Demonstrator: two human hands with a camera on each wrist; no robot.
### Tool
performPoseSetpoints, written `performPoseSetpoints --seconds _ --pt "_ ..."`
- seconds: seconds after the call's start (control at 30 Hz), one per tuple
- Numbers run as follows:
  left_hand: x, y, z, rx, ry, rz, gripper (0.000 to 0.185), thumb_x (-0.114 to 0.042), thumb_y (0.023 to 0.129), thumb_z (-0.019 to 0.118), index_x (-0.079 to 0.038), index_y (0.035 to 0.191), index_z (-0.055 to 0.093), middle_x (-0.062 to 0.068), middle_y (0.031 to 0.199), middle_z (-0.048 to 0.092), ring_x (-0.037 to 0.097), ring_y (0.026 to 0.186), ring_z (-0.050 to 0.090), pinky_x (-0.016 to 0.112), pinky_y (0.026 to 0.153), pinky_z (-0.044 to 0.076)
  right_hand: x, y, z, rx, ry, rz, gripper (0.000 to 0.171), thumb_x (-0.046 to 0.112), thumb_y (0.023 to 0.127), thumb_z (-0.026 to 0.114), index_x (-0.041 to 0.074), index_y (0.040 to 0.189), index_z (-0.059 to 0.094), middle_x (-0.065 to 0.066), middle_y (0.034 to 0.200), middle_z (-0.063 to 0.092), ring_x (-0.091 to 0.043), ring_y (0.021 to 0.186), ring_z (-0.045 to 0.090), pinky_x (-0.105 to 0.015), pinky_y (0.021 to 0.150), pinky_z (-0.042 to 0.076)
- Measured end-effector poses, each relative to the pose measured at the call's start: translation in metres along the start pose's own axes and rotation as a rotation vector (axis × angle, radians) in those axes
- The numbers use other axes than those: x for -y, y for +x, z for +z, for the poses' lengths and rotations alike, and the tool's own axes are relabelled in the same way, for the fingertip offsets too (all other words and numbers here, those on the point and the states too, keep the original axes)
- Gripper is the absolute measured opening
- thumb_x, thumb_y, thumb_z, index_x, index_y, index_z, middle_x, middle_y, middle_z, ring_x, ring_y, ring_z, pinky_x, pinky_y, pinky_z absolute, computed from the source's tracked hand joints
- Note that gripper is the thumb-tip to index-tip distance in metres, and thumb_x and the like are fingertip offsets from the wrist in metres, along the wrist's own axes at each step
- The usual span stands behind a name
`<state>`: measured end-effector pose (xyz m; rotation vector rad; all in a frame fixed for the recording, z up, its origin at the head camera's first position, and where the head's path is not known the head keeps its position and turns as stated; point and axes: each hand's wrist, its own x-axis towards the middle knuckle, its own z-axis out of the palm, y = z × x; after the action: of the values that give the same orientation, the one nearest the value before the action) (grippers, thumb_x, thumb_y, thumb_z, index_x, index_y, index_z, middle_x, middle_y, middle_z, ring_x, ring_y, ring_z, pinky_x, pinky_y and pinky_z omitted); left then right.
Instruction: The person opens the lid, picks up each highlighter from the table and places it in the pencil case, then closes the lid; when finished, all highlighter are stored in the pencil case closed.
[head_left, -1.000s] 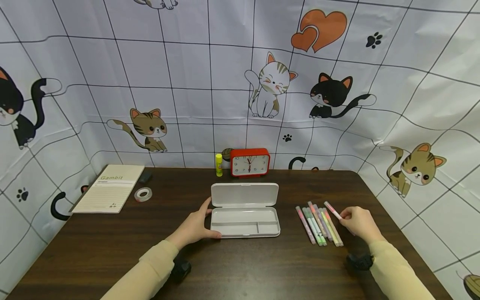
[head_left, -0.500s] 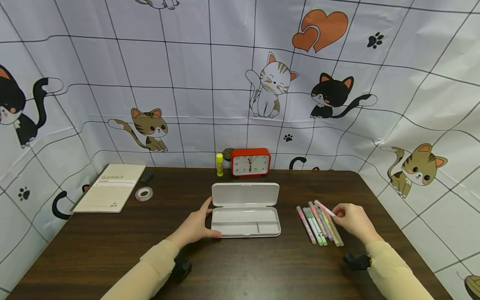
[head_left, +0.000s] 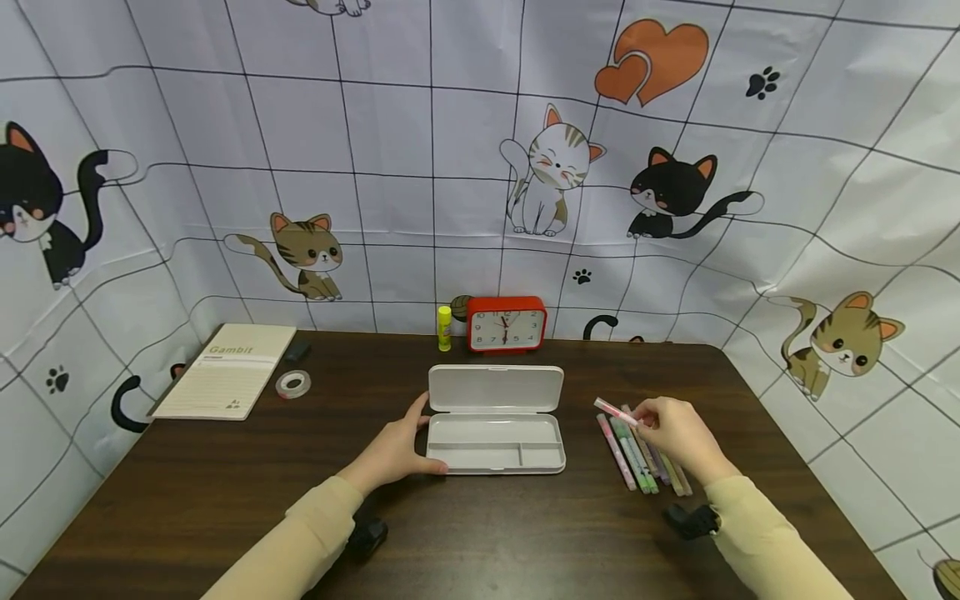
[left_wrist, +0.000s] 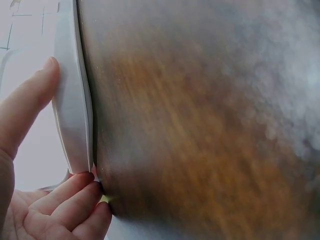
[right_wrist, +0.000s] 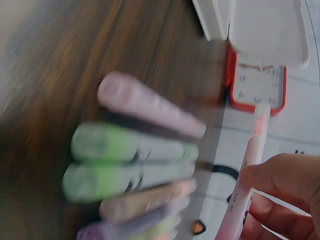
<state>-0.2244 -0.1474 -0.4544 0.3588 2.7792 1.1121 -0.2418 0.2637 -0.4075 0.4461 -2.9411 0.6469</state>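
Note:
A white pencil case [head_left: 474,431] stands on the desk with its lid [head_left: 495,388] raised. My left hand [head_left: 392,454] grips its left end, thumb at the front corner and fingers toward the back. In the left wrist view, the thumb lies against the case wall [left_wrist: 75,115] and the fingertips meet its end. Between thumb and fingers, my right hand [head_left: 681,435] pinches a pink marker [right_wrist: 255,145], held up above the other markers. Below it lies a row of markers, among them a pink one [right_wrist: 150,104], green ones [right_wrist: 132,142] and a purple one [right_wrist: 135,222].
Behind the case are a red clock [head_left: 507,325] and a yellow glue stick [head_left: 444,328]. At the left lie a notepad [head_left: 228,371], a tape roll [head_left: 293,384] and a small dark block [head_left: 297,350]. A cat-print sheet [head_left: 390,208] hangs behind the desk.
My right hand has carried the pink marker leftward, from beside the row to above the other markers. The left hand keeps its place on the pencil case. The head view has shifted slightly.

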Motion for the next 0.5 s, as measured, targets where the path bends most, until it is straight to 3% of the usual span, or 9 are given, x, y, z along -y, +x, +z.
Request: performPoseSetpoints --seconds 0.5 --pt "0.000 0.000 -0.001 -0.005 -0.015 -0.011 0.119 -0.034 0.065 0.088 0.000 0.151 0.012 0.021 0.137 0.050 0.038 0.125 0.048 0.052 0.102 0.038 0.041 0.024 0.028 0.010 -0.023 -0.107 0.007 0.004 0.079 0.069 0.008 0.084 0.071 0.002 0.072 0.056 -0.011 0.065 0.049 -0.029 0.058 0.042"
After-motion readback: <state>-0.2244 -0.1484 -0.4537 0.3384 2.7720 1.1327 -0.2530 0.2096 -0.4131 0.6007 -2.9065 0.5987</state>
